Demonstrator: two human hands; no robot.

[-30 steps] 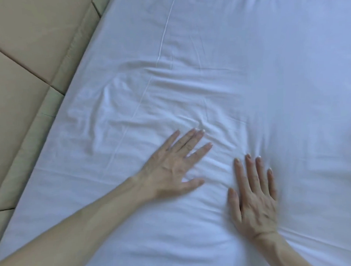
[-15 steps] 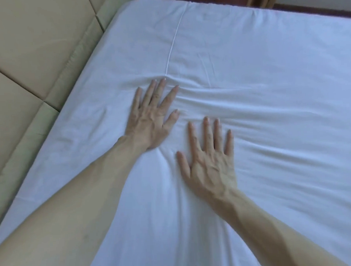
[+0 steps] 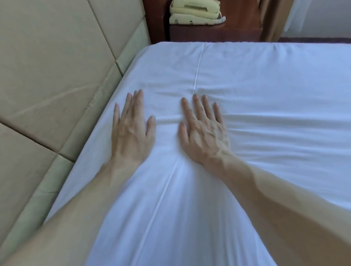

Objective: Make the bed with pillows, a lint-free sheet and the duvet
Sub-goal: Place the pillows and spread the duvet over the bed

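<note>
The sheet (image 3: 252, 141) is spread white across the mattress, covering all of it that I can see, tucked against the padded headboard (image 3: 46, 88) on my left and running to the far edge. I've got my left hand (image 3: 133, 133) flat on it near the headboard side, fingers straight and close together, gripping nothing. My right hand (image 3: 204, 131) lies flat just beside it, fingers spread, also holding nothing, palm pressing cloth. A raised crease line (image 3: 197, 70) runs away between my 2 hands, and low ridges fan off to the right of my right hand. I judge this fabric light, soft and thin; it slides and bunches under a palm, so flat pressure suits it, and any pulling should happen at the edges. Beyond the far corner a pale telephone (image 3: 195, 10) sits on a dark wooden nightstand (image 3: 240, 27), with a curtain (image 3: 274, 11) beside it. Nothing lies on the bed in my way; no pillows or duvet in view.
</note>
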